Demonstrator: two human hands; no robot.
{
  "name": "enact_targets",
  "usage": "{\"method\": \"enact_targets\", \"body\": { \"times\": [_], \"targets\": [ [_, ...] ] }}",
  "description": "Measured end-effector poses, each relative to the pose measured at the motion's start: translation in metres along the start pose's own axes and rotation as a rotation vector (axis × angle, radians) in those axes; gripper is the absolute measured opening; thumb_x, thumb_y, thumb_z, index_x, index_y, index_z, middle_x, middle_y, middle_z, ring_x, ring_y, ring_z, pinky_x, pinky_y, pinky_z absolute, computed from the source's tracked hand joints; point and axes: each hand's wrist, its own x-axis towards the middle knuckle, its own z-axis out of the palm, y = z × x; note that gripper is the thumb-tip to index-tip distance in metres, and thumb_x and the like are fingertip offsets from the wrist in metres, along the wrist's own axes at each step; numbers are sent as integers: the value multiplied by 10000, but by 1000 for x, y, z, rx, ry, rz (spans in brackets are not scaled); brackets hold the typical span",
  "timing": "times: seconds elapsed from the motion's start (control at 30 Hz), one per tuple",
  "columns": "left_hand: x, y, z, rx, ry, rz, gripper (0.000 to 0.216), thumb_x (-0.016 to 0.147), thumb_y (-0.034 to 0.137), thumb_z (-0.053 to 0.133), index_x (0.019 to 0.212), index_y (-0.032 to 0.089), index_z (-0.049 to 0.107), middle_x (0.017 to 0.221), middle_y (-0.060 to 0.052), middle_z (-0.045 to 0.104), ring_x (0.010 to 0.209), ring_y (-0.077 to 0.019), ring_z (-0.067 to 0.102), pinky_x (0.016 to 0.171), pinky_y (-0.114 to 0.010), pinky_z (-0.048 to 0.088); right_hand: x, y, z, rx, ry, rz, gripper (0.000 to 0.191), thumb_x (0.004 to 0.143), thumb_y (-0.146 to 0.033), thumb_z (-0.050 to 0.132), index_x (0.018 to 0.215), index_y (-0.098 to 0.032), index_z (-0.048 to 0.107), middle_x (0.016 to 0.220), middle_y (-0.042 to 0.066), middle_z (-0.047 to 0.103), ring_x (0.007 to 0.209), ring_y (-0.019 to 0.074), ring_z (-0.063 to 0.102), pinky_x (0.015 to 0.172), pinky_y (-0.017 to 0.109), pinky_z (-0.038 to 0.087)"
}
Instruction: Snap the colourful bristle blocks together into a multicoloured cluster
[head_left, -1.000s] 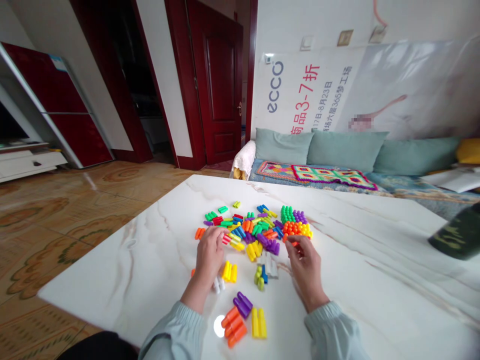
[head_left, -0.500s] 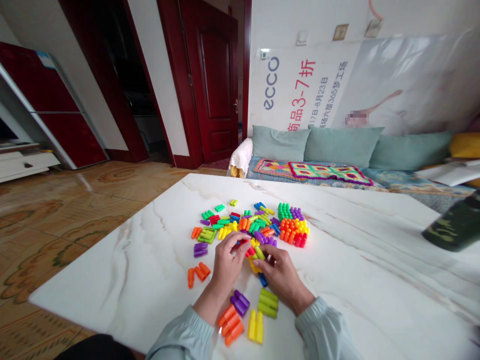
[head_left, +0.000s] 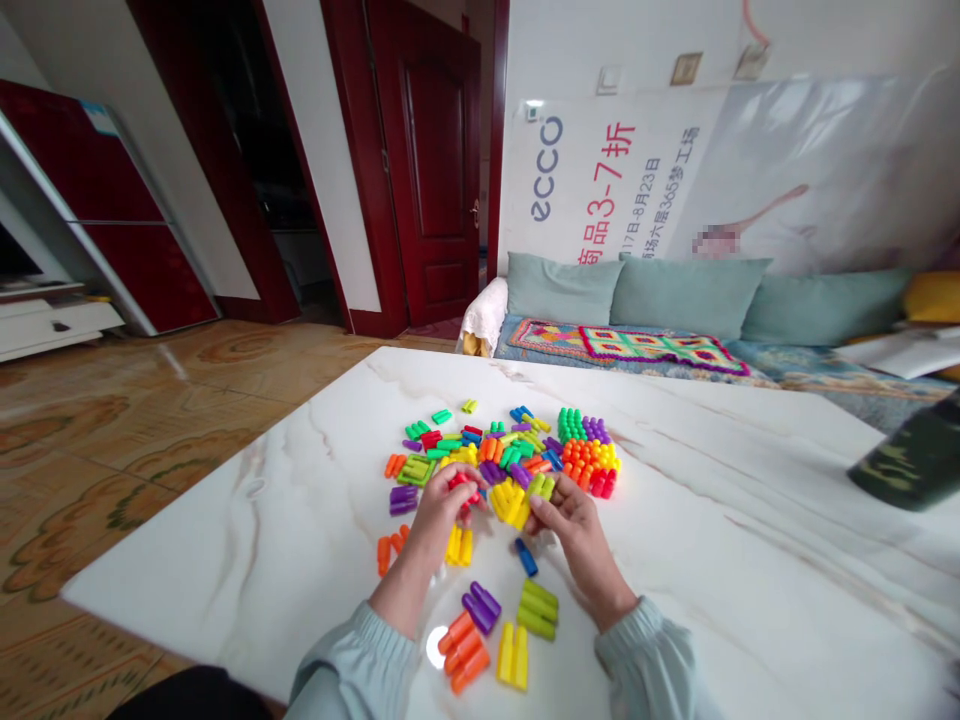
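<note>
Between the finger and thumb of my left hand [head_left: 439,510] is a red bullet-shaped toy block [head_left: 463,488]. My right hand [head_left: 566,520] pinches a lime-green block [head_left: 541,487] of the same kind. Yellow blocks [head_left: 510,503] show between the two hands, close to my right fingertips; whether they are touched I cannot tell. Another yellow block [head_left: 460,546] lies beside my left wrist, and a single blue block [head_left: 526,557] lies below my right fingers. Nearer me are purple [head_left: 481,607], orange [head_left: 464,652], lime [head_left: 538,609] and yellow blocks [head_left: 512,656] on the table.
Mixed loose blocks [head_left: 442,445] spread over the white marble-patterned table [head_left: 300,560] beyond my hands. At their right stands a tight group of upright blocks [head_left: 589,450] sorted by colour. A camouflage-patterned bottle [head_left: 911,455] is at the right. A sofa [head_left: 675,300] lies behind the table.
My hands have moved apart, the left going left with the red block and the right slightly right with the lime one. The yellow blocks between them now show more fully.
</note>
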Motion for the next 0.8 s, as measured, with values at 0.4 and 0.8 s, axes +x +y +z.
{"method": "enact_targets", "body": {
  "times": [0.4, 0.8],
  "targets": [
    [-6, 0, 3, 592, -130, 247, 222, 726, 332, 744, 893, 188, 767, 767, -38, 727, 719, -200, 648, 695, -303, 522, 2, 3, -8, 19, 73, -71, 313, 768, -452, 756, 846, -177, 629, 666, -4, 632, 580, 130, 574, 577, 265, 498],
    [-2, 1, -6, 31, 89, 173, 616, 857, 527, 611, 1392, 244, 499, 1338, -128, 554, 804, -160, 642, 626, -265, 514, 5, -1, 1, -30, 51, -72, 550, 708, -432, 796, 1185, -202, 647, 991, 89, 734, 862, 242, 704, 736, 381, 577]
  ]
}}
